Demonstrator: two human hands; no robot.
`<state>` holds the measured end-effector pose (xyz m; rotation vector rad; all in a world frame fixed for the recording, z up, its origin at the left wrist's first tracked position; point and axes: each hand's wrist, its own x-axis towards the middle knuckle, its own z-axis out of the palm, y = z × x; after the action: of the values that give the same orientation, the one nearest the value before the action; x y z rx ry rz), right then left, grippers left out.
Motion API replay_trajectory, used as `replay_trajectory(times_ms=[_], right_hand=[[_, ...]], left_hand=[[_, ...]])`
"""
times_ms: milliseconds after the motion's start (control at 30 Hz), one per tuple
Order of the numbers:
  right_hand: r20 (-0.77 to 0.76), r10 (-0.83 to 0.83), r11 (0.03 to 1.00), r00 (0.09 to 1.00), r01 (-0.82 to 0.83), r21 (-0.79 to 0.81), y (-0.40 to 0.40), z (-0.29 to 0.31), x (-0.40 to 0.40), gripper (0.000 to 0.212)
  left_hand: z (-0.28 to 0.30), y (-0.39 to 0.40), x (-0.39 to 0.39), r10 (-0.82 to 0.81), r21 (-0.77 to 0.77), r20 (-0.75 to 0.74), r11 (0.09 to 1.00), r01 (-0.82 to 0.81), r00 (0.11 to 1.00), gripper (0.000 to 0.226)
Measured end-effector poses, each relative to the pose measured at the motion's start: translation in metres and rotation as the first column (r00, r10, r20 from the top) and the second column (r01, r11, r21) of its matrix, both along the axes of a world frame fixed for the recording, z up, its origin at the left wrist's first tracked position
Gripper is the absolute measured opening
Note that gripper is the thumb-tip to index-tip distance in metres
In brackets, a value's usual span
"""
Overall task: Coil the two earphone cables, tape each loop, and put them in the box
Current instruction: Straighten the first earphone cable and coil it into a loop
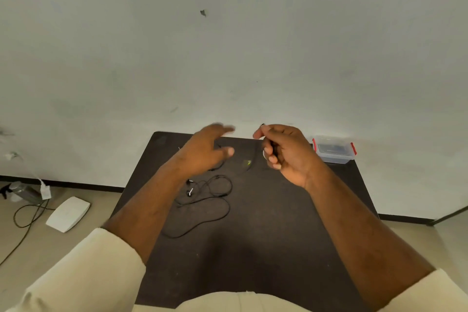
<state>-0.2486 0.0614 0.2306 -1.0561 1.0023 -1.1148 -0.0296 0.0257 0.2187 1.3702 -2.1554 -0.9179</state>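
One black earphone cable (210, 200) lies loose and uncoiled on the dark table (266, 235), its earbuds near my left forearm. My right hand (283, 152) is raised above the far part of the table, fingers curled round a second black earphone cable (253, 159) whose thin strand hangs down to the table. My left hand (210, 149) hovers to its left with fingers spread and blurred, holding nothing that I can see. A small clear box (334, 149) with red clips stands at the table's far right corner.
The table stands against a pale wall. On the floor to the left lie a white flat device (68, 214), a black cord (25, 223) and a dark bottle (22, 191).
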Motion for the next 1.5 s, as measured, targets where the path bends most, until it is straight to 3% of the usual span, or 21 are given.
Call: replay_trajectory(times_ms=[67,133,233,333,400,533,600,667,733,900,1067,1133,1267,1367,1500], right_hand=[[-0.09,0.083,0.997,0.992,-0.082,0.011,-0.001,-0.002,0.004,0.027],[-0.114,0.119,0.993,0.986,-0.118,0.012,-0.004,0.0,0.007,0.028],[-0.142,0.171,0.985,0.975,-0.173,-0.003,-0.01,0.005,0.003,0.029],[-0.162,0.311,0.95,0.937,-0.313,0.009,-0.014,0.002,-0.008,0.029],[-0.165,0.394,0.918,0.904,-0.398,0.009,-0.013,-0.003,-0.016,0.023],[-0.171,0.496,0.863,0.852,-0.505,-0.017,-0.015,-0.007,-0.02,0.015],[-0.015,0.513,0.857,0.858,-0.513,-0.051,-0.018,-0.004,-0.017,0.017],[0.184,0.544,0.839,0.819,-0.531,-0.115,-0.021,0.002,-0.011,0.019],[0.289,0.554,0.833,0.781,-0.525,-0.178,-0.023,0.009,-0.002,0.019],[0.402,0.486,0.871,0.776,-0.39,-0.3,-0.031,0.034,0.016,0.027],[0.452,0.327,0.923,0.83,-0.18,-0.339,-0.05,0.055,0.023,0.026],[0.408,0.278,0.927,0.87,-0.131,-0.352,-0.059,0.058,0.019,0.026],[0.088,0.104,0.932,0.991,-0.066,-0.357,-0.072,0.055,0.008,0.024],[-0.135,0.052,0.924,0.989,-0.099,-0.37,-0.075,0.045,0.003,0.026],[-0.353,0.074,0.951,0.933,-0.172,-0.256,-0.076,0.029,-0.002,0.025]], left_hand=[[0.009,-0.001,-0.01,-0.095,-0.023,-0.234,0.995,0.092,0.968,0.057],[0.013,-0.004,-0.022,-0.169,-0.004,-0.318,0.984,0.177,0.933,0.046],[0.016,-0.009,-0.025,-0.141,0.055,-0.503,0.979,0.194,0.853,0.017],[0.021,-0.021,-0.014,-0.1,0.141,-0.699,0.951,0.273,0.709,0.017],[0.031,-0.035,-0.006,-0.06,0.137,-0.734,0.963,0.234,0.676,0.017],[0.046,-0.064,-0.003,0.032,0.105,-0.736,0.992,0.067,0.677,0.024],[0.048,-0.073,-0.007,0.095,0.115,-0.719,0.993,-0.016,0.688,0.023],[0.044,-0.081,-0.011,0.17,0.157,-0.708,0.984,-0.082,0.686,0.022],[0.037,-0.086,-0.014,0.234,0.202,-0.687,0.971,-0.128,0.688,0.021],[0.01,-0.082,-0.022,0.301,0.276,-0.605,0.948,-0.161,0.737,0.021],[-0.011,-0.061,-0.032,0.158,0.288,-0.454,0.957,-0.023,0.877,0.022],[-0.014,-0.053,-0.035,0.078,0.262,-0.396,0.965,0.032,0.915,0.019],[-0.005,-0.046,-0.027,0.007,0.138,-0.306,0.99,0.037,0.952,0.019],[0.012,-0.048,-0.01,0.02,0.017,-0.195,1.0,-0.016,0.981,0.017],[0.047,-0.052,0.004,-0.01,-0.129,-0.017,0.992,0.008,1.0,0.007]])
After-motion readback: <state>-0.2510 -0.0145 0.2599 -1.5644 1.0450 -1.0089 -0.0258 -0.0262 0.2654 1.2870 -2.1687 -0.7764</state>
